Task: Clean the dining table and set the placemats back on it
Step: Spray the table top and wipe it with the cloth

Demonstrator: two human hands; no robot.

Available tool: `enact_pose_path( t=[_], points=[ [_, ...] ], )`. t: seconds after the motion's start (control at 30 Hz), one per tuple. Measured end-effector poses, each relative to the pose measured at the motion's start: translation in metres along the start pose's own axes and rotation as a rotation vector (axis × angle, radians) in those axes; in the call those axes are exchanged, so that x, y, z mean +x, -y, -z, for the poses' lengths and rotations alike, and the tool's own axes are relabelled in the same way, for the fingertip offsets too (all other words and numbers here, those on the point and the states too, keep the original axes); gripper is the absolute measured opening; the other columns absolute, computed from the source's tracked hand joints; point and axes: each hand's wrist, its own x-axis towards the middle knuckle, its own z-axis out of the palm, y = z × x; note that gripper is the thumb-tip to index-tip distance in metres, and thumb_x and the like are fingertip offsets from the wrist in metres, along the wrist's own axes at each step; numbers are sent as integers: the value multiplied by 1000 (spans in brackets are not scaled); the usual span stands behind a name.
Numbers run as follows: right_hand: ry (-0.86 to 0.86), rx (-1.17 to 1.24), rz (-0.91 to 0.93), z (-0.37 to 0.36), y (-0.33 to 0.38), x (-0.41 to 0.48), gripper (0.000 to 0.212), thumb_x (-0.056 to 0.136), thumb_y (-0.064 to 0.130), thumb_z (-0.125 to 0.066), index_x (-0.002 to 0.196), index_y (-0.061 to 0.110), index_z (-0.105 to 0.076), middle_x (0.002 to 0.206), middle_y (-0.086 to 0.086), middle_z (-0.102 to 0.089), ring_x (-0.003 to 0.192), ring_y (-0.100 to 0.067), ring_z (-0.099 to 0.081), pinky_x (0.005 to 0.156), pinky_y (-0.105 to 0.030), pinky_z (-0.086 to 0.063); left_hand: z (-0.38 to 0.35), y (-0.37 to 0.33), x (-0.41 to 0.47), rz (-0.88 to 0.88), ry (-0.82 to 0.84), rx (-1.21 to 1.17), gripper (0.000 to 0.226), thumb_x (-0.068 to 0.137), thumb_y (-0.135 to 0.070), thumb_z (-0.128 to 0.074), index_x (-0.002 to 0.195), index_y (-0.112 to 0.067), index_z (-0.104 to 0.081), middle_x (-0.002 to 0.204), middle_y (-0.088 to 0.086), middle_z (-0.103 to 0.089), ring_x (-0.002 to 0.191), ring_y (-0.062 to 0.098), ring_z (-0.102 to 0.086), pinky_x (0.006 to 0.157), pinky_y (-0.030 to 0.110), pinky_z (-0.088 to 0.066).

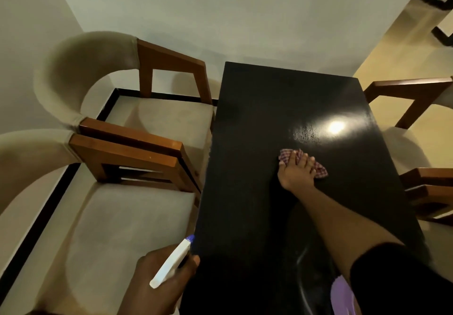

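The dining table (257, 118) has a bare, glossy black top running away from me, with a lamp's glare near its far right. My right hand (295, 171) lies flat with spread fingers on a red-and-white checked cloth (321, 168), pressing it onto the tabletop right of centre. My left hand (157, 282) grips a white spray bottle (170, 263) with a blue nozzle, held beside the table's near left edge, nozzle pointing up and away. No placemats are in view.
Two beige upholstered chairs with brown wooden arms (127, 143) stand tight against the table's left side. Two more wooden chairs (424, 187) sit along the right side. White walls close the far end and the left.
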Motion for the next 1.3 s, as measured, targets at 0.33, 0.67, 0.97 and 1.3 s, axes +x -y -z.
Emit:
enact_pose_path(
  t=[0.33,0.67,0.97,1.3],
  points=[
    [187,-376,823,-60,55,-120,70,105,53,-25,164,30,6,172,-6,16,157,-32,19,126,-54,5,-23,-40,25,-28,4,-123,45,89,-16,-78,49,-16,-56,43,14,-50,34,16,-46,38,21,-35],
    [-4,-276,88,16,-161,-31,72,102,63,-15,164,35,7,174,-4,4,160,-32,-4,126,-59,-10,-58,-73,52,-60,0,-213,17,89,-20,-79,75,-10,-77,61,18,-68,37,22,-54,41,28,-44],
    [0,67,-207,69,-91,112,72,104,62,-19,164,33,7,172,-5,19,157,-40,17,122,-66,11,-59,-62,59,-27,-86,-192,21,89,-19,-79,73,-7,-73,62,23,-65,37,20,-51,41,27,-40],
    [81,-158,487,27,157,97,70,106,56,-22,163,35,12,172,-6,20,156,-39,19,122,-66,11,-50,-46,52,51,-229,-130,25,85,-17,-82,70,-3,-67,61,23,-58,37,16,-49,38,23,-38]
  ],
)
